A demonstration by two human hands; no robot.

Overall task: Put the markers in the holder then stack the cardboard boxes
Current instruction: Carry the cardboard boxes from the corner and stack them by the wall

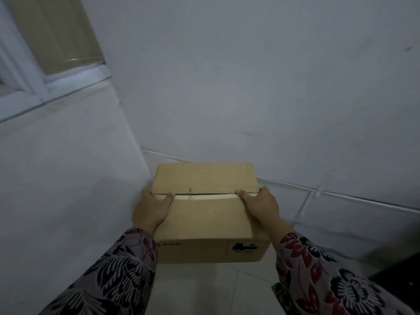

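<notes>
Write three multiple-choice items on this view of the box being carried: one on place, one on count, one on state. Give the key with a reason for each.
1. Where do the two hands sit on the brown cardboard box?
A. One at each side of its top, thumbs near the centre seam
B. Both under its near face
C. Both on its far edge

2. How many cardboard boxes are in view?
A. One
B. Two
C. Three

3. What state are the box's top flaps in?
A. Standing wide open
B. Folded shut, a thin seam between them
C. Torn off

Key: 1 A, the left hand and right hand each keep a grip on one side edge, thumbs lying by the seam. 2 A, only this box shows, against the white wall and the tiled floor. 3 B, the flaps lie flat and meet along a dark line across the top.
</notes>
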